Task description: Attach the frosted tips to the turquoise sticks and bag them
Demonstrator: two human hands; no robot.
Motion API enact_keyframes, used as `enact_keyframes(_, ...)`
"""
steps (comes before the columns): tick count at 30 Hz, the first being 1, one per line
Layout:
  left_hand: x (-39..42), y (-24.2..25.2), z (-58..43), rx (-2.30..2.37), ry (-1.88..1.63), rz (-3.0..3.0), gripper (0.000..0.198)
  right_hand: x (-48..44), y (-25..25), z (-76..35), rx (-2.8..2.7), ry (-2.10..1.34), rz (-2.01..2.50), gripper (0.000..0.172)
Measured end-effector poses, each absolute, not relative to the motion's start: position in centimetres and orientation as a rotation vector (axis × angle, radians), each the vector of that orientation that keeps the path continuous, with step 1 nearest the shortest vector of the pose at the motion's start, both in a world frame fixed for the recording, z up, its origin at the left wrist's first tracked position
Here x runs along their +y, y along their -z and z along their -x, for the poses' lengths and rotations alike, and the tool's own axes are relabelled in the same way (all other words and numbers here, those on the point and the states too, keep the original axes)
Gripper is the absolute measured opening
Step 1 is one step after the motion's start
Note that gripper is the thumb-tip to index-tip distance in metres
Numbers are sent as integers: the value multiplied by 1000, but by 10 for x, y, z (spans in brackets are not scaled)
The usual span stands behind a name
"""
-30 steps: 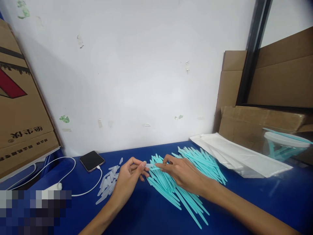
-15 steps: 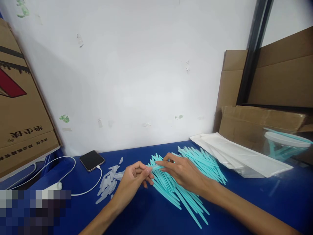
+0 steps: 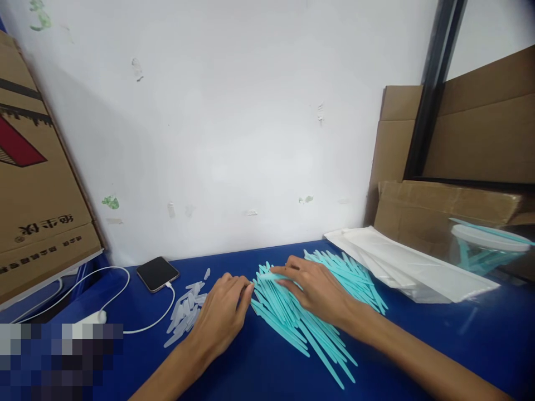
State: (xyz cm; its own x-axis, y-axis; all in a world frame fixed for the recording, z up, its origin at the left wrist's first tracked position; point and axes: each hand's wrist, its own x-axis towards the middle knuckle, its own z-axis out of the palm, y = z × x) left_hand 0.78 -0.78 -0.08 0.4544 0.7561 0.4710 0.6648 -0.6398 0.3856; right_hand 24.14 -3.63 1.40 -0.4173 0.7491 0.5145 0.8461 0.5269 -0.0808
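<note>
My right hand (image 3: 315, 287) is over a pile of slim teal plastic sticks (image 3: 288, 317), shaped like eyebrow razors. Its thumb and fingers are closed on one teal stick (image 3: 270, 276), whose pale end points left. My left hand (image 3: 223, 309) sits just left of that pile, back turned up and fingers curled in. The thumb and index tips come together near the pile's edge; whatever they may hold is hidden. Beside the left wrist lies a loose heap of small translucent caps (image 3: 184, 312), partly covered by the hand.
A second heap of teal sticks (image 3: 346, 278) lies behind my right hand. White plastic bags (image 3: 409, 267) are stacked to the right, near a lidded clear tub (image 3: 487, 250). A phone (image 3: 157, 273) with a white cable lies at left. Cardboard boxes (image 3: 45, 184) flank the blue table.
My hands have drawn apart. The left has moved slightly left and turned its back up, away from the stick. The right still holds the stick, slightly higher.
</note>
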Motion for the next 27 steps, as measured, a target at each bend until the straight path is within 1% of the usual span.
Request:
enact_keyframes(2, -4, 2, -2, 1452, -754, -2809, 45, -32, -17, -249, -2176, 317, 1484, 33)
enact_keyframes(5, -1, 4, 6, 1686, -332, -2940, 52, -24, -19, -263, -2077, 374, 1819, 30)
enact_keyframes(7, -1, 5, 8, 1711, -168, -2975, 51, -20, -18, -272, -2049, 392, 1985, 28)
enact_keyframes(9, -2, 5, 8, 1648, -95, -3015, 47, -18, -15, -278, -2040, 396, 2062, 25)
enact_keyframes(12, -3, 6, 5, 1573, -40, -3054, 45, -17, -13, -281, -2043, 416, 2071, 18)
enact_keyframes(14, -2, 6, 4, 1557, -18, -3070, 44, -18, -14, -279, -2081, 420, 2019, 20)
enact_keyframes(18, 1, 6, 5, 1573, -30, -3085, 41, -23, -16, -270, -2239, 176, 1799, 23)
enact_keyframes(20, 2, 5, 5, 1607, -48, -3077, 38, -26, -14, -265, -2295, 58, 1766, 25)
enact_keyframes(23, 3, 4, 4, 1628, -88, -3052, 36, -29, -11, -262, -2339, 50, 1770, 24)
enact_keyframes(27, 3, 3, 5, 1577, -222, -2994, 33, -30, -9, -261, -2335, 69, 1785, 16)
